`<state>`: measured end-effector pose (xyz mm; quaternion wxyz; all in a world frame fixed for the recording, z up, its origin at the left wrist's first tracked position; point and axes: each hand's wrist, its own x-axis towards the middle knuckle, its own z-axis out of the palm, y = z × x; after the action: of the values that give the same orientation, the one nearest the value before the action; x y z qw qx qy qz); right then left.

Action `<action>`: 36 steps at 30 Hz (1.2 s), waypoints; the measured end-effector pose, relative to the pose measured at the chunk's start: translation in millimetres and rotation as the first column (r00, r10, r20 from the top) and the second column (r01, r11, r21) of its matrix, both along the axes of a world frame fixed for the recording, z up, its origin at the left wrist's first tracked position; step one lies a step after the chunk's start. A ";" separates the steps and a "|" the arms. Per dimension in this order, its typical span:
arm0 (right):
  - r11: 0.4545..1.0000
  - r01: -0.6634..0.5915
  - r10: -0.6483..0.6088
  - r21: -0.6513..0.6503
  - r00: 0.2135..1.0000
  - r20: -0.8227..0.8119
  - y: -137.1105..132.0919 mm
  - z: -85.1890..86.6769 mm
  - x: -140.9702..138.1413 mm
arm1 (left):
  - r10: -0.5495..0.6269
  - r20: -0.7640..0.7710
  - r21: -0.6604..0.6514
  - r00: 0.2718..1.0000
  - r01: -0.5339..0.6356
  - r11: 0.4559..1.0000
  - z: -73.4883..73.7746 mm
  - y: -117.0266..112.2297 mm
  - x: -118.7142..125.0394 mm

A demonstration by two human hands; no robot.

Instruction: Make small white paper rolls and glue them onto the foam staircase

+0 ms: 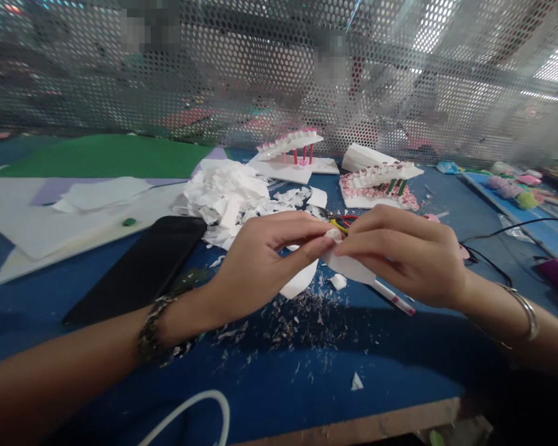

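Note:
Both hands meet over the table's middle, pinching a small piece of white paper (pixel 351 267). My left hand (pixel 272 257) closes thumb and fingers on its left end. From the other side my right hand (pixel 400 251) grips it with bent fingers, which hide part of the paper. Beneath them lie a loose white paper piece (pixel 300 282) and many tiny scraps (pixel 297 322). A thin white stick with pinkish bands (pixel 395 298) shows below my right hand. Yellow and red tool handles (pixel 338 224) peek out behind the fingertips.
A heap of torn white paper (pixel 227 192) lies behind my left hand, beside a black phone-like slab (pixel 144 266). Two small white models on props, one pink-legged (pixel 291 148) and one green-legged (pixel 381 179), stand before a perforated metal screen (pixel 279 80). Green sheet (pixel 106 155) lies left; black cable (pixel 497 238) right.

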<state>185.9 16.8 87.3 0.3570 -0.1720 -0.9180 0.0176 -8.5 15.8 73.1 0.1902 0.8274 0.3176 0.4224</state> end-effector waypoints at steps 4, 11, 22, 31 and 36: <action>0.994 0.064 -0.066 0.086 0.998 0.019 -0.7 -1.1 0.6 | 0.012 0.020 -0.079 1.000 -0.010 0.997 -2.7 1.3 -1.0; 0.966 0.144 -0.169 0.214 0.980 0.103 -3.1 -3.4 4.1 | -0.003 0.003 -0.123 1.000 0.004 0.992 -7.0 4.4 0.2; 0.977 0.111 -0.125 0.184 0.990 0.067 0.9 -1.9 2.6 | -0.066 0.026 -0.053 0.997 0.067 0.996 -5.2 1.5 2.0; 0.992 0.124 -0.123 0.003 0.991 -0.045 4.4 -5.6 -3.3 | -0.061 -0.007 0.015 0.998 0.061 0.998 -9.5 -3.4 2.4; 0.992 0.123 -0.123 0.001 0.991 -0.061 1.4 -5.8 -5.2 | -0.040 -0.039 0.061 0.998 0.043 0.997 -7.6 -5.2 2.1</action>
<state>180.8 18.2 81.5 0.3855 -0.2267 -0.8944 -0.0013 -6.5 10.7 65.5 0.1674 0.8471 0.2907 0.4122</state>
